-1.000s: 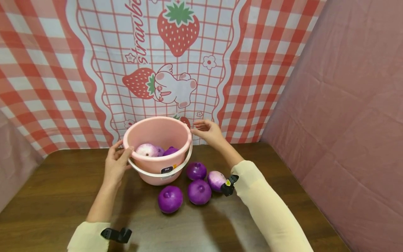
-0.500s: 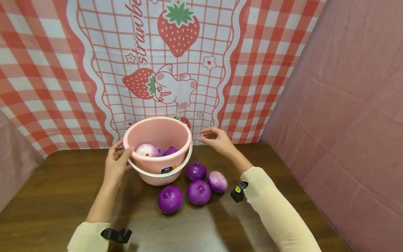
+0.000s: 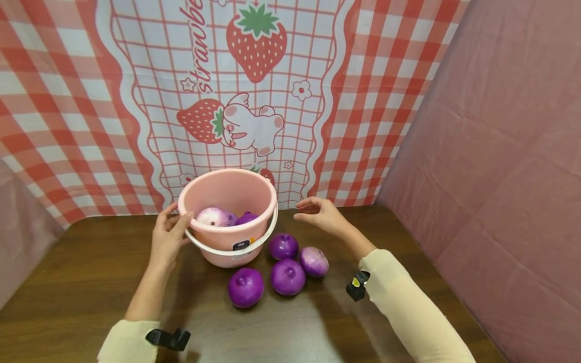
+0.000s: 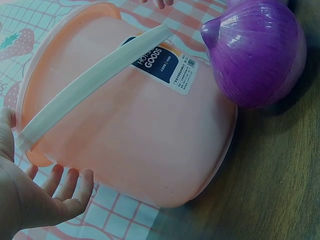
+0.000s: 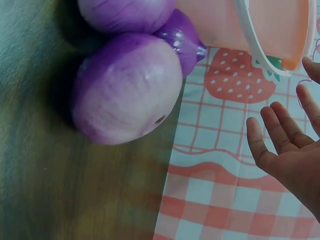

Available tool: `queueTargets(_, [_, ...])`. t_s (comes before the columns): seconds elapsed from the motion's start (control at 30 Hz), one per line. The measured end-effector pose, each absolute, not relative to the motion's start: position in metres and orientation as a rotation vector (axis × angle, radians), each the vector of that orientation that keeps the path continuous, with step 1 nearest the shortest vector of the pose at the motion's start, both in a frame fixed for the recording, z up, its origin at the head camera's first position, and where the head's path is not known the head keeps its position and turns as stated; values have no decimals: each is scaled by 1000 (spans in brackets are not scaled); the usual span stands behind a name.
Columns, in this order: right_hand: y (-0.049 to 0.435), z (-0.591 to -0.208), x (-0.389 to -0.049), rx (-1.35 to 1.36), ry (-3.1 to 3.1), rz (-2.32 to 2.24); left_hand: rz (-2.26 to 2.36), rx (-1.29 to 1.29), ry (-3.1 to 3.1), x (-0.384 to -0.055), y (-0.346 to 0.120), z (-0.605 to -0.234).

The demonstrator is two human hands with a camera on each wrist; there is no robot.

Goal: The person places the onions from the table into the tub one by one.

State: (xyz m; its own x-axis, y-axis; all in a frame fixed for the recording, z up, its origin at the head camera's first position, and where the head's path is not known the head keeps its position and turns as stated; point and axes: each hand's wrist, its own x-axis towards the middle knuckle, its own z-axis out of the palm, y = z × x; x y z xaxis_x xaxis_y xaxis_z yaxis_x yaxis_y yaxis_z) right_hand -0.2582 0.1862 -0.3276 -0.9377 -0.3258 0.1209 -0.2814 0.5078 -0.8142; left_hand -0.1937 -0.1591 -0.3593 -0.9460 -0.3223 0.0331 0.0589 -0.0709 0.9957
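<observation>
A pink bucket [image 3: 227, 237] with a white handle [image 4: 95, 82] stands at the back of the table. Inside it lie a pale onion [image 3: 212, 217] and darker purple ones. My left hand [image 3: 165, 239] holds its left side, thumb at the rim and fingers round the outside. To the right of the bucket, my right hand [image 3: 323, 217] is in the air with relaxed fingers and nothing in them. Below that hand lies a purple-and-white onion [image 3: 314, 261], beside two purple onions, one behind [image 3: 283, 246] and one in front [image 3: 288, 277]. Another purple onion [image 3: 245, 288] sits before the bucket.
The brown wooden table [image 3: 91, 282] ends at a strawberry-print cloth [image 3: 254, 121] hung behind the bucket. A pink cloth [image 3: 476, 151] forms the right side. Black camera mounts [image 3: 168, 339] are strapped at both cream sleeves.
My right hand has left the bucket's right rim and moved right and down, toward me. The left hand and bucket stay where they were.
</observation>
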Motion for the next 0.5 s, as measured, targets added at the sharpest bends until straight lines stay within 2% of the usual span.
queueTargets(0.5, [198,-315,-227,-500,2643,-1312,-2095,291,-1950,-194,-159,-360])
